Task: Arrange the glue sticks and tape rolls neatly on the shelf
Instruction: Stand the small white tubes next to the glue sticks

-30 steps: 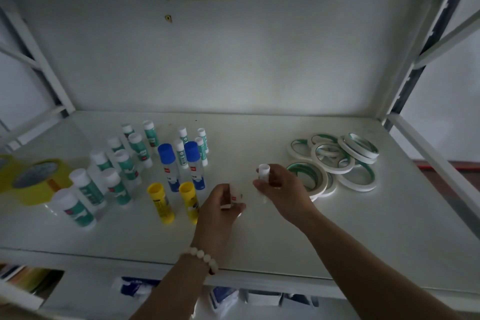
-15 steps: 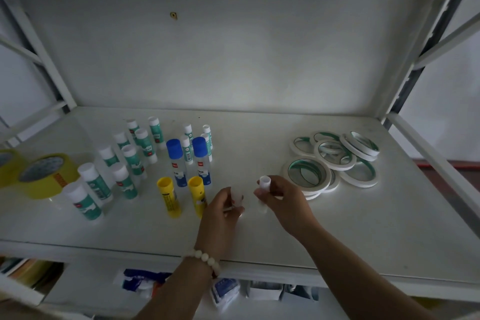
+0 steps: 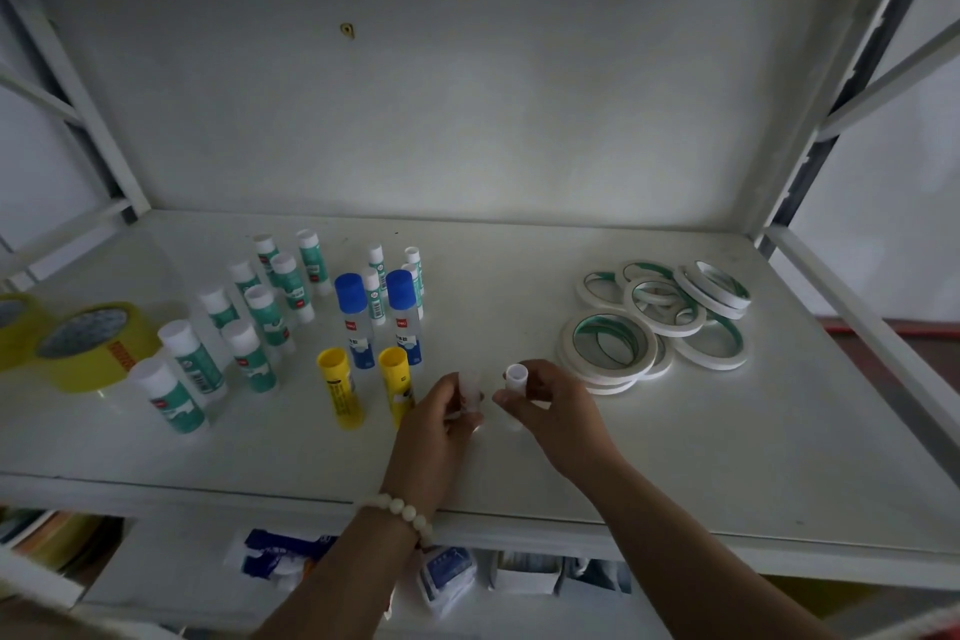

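A white metal shelf (image 3: 727, 431) with a plain white back panel (image 3: 519, 120) filled the frame. At left of centre stood nine green glue sticks (image 3: 265, 312) with white caps. Right of them were four thin glue sticks (image 3: 375, 270), two blue-capped glue sticks (image 3: 353, 322) and, nearest the front, two yellow glue sticks (image 3: 340, 395). All stood upright, long axes vertical and caps up. At right of centre lay a loose heap of white tape rolls (image 3: 610, 346) with green cores, roughly nine, though the overlaps hid the exact count. Most lay flat, and two at the upper right leaned on their neighbours. Two yellow packing tape rolls (image 3: 88, 348) sat at the far left edge, one cut off by the frame.

Both forearms came in from the bottom of the frame and met low at centre, just right of the yellow pair. The left hand (image 3: 441, 416), a bead bracelet (image 3: 400, 509) on its wrist, pinched a small white tube (image 3: 470, 392) in its fingertips, roughly upright. The right hand (image 3: 550, 405) gripped a short white cap (image 3: 517, 374) between thumb and fingers, open end up. The two pieces were near each other, not touching.
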